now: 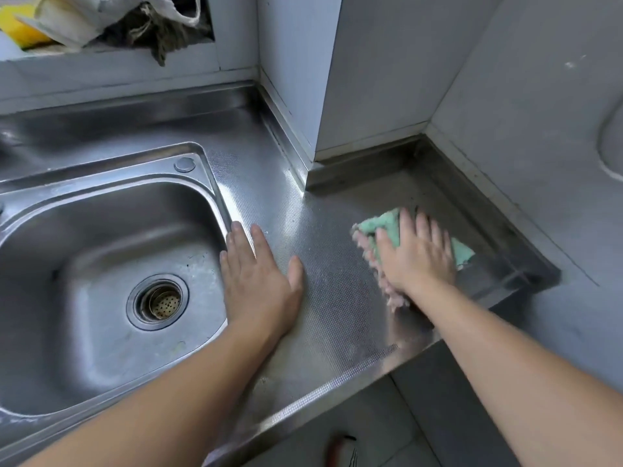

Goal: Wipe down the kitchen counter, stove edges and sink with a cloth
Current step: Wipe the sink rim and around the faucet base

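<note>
- The sink (101, 264) lies off the little-finger side of the left hand (259, 281); its steel basin looks hard, smooth and probably slick when wet, so a cloth should glide there, though the drain strainer (158, 301) could snag loose fibres.
- The left hand rests palm down on the textured counter (337, 315), fingers loosely spread and flat, pinching nothing; its outer fingertips (236, 227) reach the sink's raised rim. I take it to be bracing the body.
- Between the two thumbs is a bare strip of embossed steel; the fine pattern likely gives the cloth some drag.
- The right hand (418, 257) presses flat on the cloth (381, 227), fingers extended and slightly fanned, not pinching. The cloth is on the counter under this palm, green showing beyond the fingertips and past the little finger, pinkish fringe along the thumb side.
- The cloth looks soft, light and limp, so it will bunch or fold. Best held by flat pressure over its middle, or gathered into the palm for edges.
- Beyond the right fingertips sits the corner by the wall (387, 79), where a folded cloth edge would reach better.
</note>
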